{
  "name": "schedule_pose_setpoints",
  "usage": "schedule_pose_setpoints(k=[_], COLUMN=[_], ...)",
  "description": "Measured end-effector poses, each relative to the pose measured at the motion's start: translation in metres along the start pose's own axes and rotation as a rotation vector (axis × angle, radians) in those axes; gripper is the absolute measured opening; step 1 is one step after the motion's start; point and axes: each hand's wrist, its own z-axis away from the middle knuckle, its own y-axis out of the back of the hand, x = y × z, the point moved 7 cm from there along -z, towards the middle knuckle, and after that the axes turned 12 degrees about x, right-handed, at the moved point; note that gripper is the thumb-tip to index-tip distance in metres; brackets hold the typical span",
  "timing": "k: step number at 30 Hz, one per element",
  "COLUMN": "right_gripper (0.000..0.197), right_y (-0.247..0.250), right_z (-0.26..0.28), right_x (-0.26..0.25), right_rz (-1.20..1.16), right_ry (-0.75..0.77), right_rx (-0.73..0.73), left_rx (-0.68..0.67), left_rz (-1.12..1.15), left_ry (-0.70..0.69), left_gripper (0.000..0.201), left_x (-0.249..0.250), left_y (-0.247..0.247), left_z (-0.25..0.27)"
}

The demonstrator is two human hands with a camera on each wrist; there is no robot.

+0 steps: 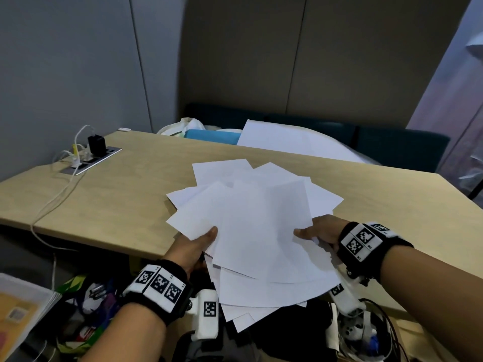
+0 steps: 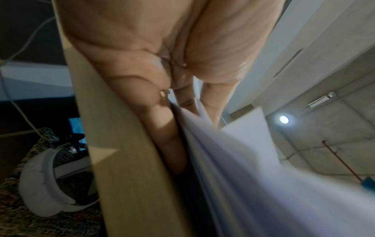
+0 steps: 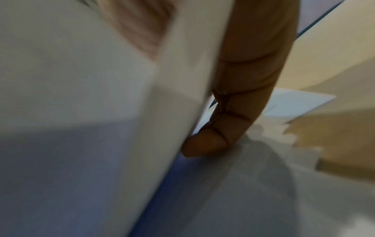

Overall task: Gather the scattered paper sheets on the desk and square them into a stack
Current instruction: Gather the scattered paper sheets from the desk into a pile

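Observation:
A fanned, uneven bundle of several white paper sheets (image 1: 258, 226) hangs over the near edge of the wooden desk (image 1: 117, 202). My left hand (image 1: 198, 244) pinches the bundle's left edge, thumb on top. In the left wrist view the fingers (image 2: 172, 144) lie under the sheets (image 2: 253, 176), beside the desk edge. My right hand (image 1: 317, 232) pinches the right edge, thumb on top. The right wrist view is blurred; it shows a finger (image 3: 233, 120) under the sheets (image 3: 91, 112). More sheets (image 1: 282, 138) lie beyond the desk's far edge.
A power strip (image 1: 91, 159) with a black charger and white cables is set in the desk's far left. A blue box (image 1: 211, 137) and a white bag sit behind the desk. Bags and cables crowd the floor below. A stack of papers (image 1: 23, 307) lies at lower left.

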Motion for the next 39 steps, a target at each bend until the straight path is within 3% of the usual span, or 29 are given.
schedule_pose_setpoints(k=[4, 7, 10, 15, 17, 19, 20, 23, 26, 29, 32, 34, 37, 39], right_gripper=[0.015, 0.009, 0.013, 0.014, 0.020, 0.010, 0.014, 0.060, 0.073, 0.071, 0.089, 0.079, 0.056, 0.053], right_y=[0.006, 0.013, 0.014, 0.011, 0.004, -0.002, -0.006, -0.020, -0.020, -0.009, -0.012, -0.017, -0.024, -0.028], right_z=[-0.016, -0.018, -0.012, -0.006, -0.009, -0.009, -0.010, -0.023, -0.029, -0.020, -0.023, -0.020, -0.015, -0.015], right_x=[-0.002, 0.004, 0.004, -0.007, -0.008, -0.009, -0.009, -0.007, -0.014, -0.026, -0.028, -0.034, -0.051, -0.060], right_rz=[-0.052, -0.175, -0.349, -0.170, -0.141, -0.100, -0.097, -0.106, -0.135, -0.044, 0.062, 0.211, 0.457, 0.573], right_ry=[0.138, 0.123, 0.110, 0.197, 0.190, 0.171, 0.163, 0.196, 0.194, 0.235, 0.188, 0.210, 0.336, 0.406], right_rx=[0.041, 0.021, -0.102, -0.165, -0.230, -0.239, -0.244, -0.299, -0.234, -0.066, -0.033, -0.027, -0.033, -0.032], left_rx=[0.006, 0.008, 0.001, -0.033, 0.008, 0.080, 0.112, 0.147, 0.102, 0.082, 0.086, 0.091, 0.037, -0.014], left_rz=[0.033, 0.042, 0.021, -0.013, -0.031, -0.098, -0.152, -0.294, -0.290, -0.238, -0.212, -0.215, -0.108, -0.071], left_ry=[0.034, 0.067, 0.104, 0.146, 0.136, 0.091, 0.054, 0.039, 0.099, 0.078, -0.022, -0.087, -0.075, -0.103], left_gripper=[0.027, 0.023, 0.023, 0.025, 0.023, 0.031, 0.040, 0.072, 0.074, 0.057, 0.076, 0.082, 0.077, 0.086], left_x=[0.000, -0.002, -0.004, 0.000, 0.000, 0.002, 0.002, -0.009, -0.007, 0.001, -0.004, -0.003, -0.003, -0.003], left_y=[0.001, 0.002, 0.002, -0.003, -0.004, -0.001, 0.002, 0.009, 0.003, -0.004, -0.002, -0.002, -0.008, -0.012], left_z=[-0.002, -0.003, -0.002, 0.001, -0.003, -0.011, -0.016, -0.039, -0.033, -0.017, -0.023, -0.025, -0.023, -0.023])
